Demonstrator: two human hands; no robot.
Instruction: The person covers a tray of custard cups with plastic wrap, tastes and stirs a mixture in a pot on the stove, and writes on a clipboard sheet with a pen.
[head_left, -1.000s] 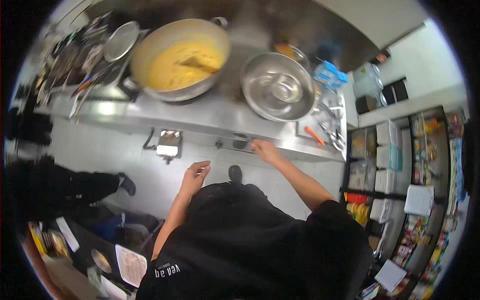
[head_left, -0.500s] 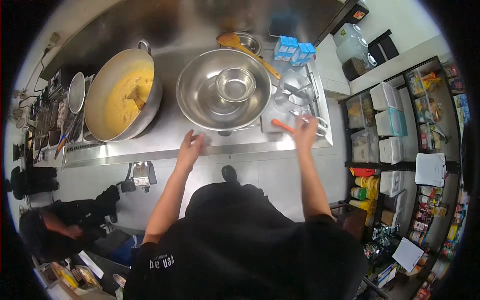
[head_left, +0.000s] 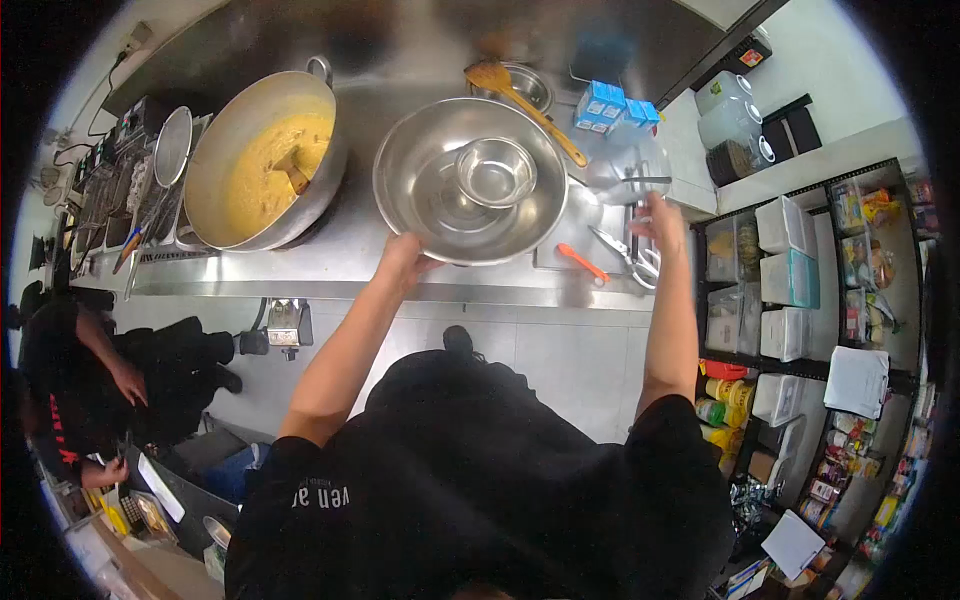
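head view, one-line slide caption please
Left hand at the rim of a large steel bowl with a smaller bowl inside; right hand near the scissors.

Bright, with fisheye-bowed, blackened edges

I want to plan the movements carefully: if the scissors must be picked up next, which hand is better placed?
Probably the right hand: it is close to the scissors, while the left hand is farther away, at the rim of the big bowl.
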